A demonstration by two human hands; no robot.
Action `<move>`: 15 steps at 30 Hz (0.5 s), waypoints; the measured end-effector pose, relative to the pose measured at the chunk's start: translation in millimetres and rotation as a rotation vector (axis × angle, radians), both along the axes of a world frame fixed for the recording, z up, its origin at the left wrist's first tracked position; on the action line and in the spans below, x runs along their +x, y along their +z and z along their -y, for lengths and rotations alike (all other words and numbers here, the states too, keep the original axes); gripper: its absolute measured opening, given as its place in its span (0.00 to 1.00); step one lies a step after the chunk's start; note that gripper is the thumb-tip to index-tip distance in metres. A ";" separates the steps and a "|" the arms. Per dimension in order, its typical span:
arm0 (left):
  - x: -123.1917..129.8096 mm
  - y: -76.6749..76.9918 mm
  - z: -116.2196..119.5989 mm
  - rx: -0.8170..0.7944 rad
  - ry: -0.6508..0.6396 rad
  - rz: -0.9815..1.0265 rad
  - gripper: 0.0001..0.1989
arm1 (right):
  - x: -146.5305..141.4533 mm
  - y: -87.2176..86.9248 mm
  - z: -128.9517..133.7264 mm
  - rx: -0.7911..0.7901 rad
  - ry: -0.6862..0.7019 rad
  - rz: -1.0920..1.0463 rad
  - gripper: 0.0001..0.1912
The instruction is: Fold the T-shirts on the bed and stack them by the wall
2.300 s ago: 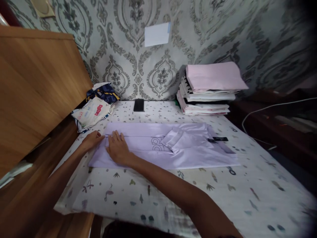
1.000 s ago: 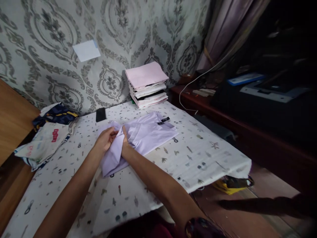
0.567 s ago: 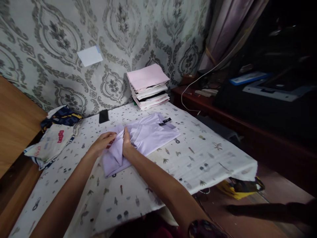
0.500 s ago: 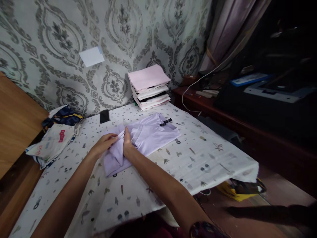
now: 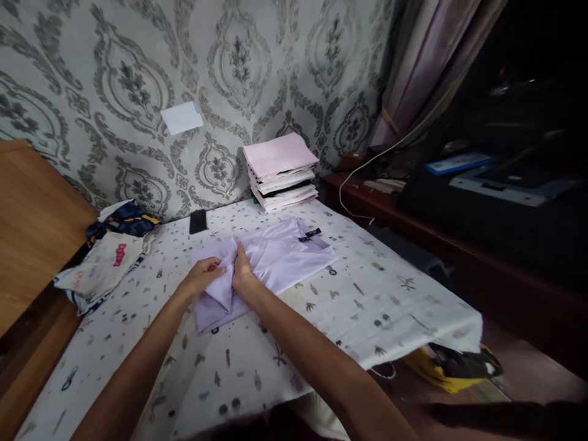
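Note:
A lavender shirt (image 5: pixel 289 254), partly folded, lies on the patterned cloth in front of me, with dark labels at its far right end. At its left part, my left hand (image 5: pixel 204 275) pinches the fabric, thumb and fingers bent together. Close beside it, my right hand (image 5: pixel 242 269) grips a bunched fold, its thumb upright on top. The right fingers are largely hidden by the thumb and the cloth. Creases run out from between the two hands, and the shirt's near left corner lies flat.
A stack of folded clothes (image 5: pixel 281 171), pink on top, stands by the wall. Left of it lies a black phone (image 5: pixel 198 221). Printed bags (image 5: pixel 108 260) rest at the left edge beside a wooden panel (image 5: pixel 41 226). A white cable (image 5: pixel 356 211) hangs at the right.
The left hand's fingers have curled in more, and the pale strip of cloth between the hands is now folded down. The view has shifted slightly.

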State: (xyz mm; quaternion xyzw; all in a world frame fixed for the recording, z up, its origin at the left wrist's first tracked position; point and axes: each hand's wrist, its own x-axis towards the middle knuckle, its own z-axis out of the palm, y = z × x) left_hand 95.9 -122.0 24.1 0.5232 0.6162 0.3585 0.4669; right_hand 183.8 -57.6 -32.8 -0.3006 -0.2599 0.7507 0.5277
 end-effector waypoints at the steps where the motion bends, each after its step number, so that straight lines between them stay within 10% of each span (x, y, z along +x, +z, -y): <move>1: 1.9 -0.6 0.1 0.003 0.016 0.021 0.22 | 2.9 1.6 1.5 -0.061 0.013 -0.019 0.27; 15: 23.2 4.6 33.8 0.060 -0.010 0.193 0.28 | 127.6 17.4 41.6 -0.010 0.184 0.270 0.22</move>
